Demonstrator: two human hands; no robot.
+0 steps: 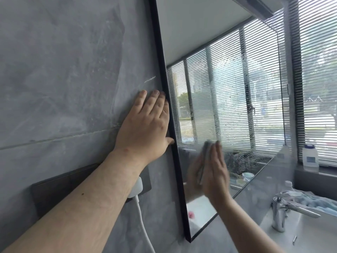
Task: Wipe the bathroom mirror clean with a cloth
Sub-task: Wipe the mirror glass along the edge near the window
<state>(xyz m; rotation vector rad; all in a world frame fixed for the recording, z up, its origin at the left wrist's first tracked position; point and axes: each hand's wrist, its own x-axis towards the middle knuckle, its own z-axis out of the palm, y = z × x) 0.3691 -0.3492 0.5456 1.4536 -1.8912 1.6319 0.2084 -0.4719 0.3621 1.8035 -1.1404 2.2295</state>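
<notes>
Mirror (228, 99) glass meets cloth (207, 148) under flat right hand (216, 172).

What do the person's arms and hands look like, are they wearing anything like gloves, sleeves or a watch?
Both are bare. The left hand has no glove, ring or watch, and its forearm is uncovered all the way to the frame edge, with a few small marks near the wrist and one dark spot further down. The right hand is also ungloved with a bare forearm, though slightly blurred. No sleeves show.
</notes>
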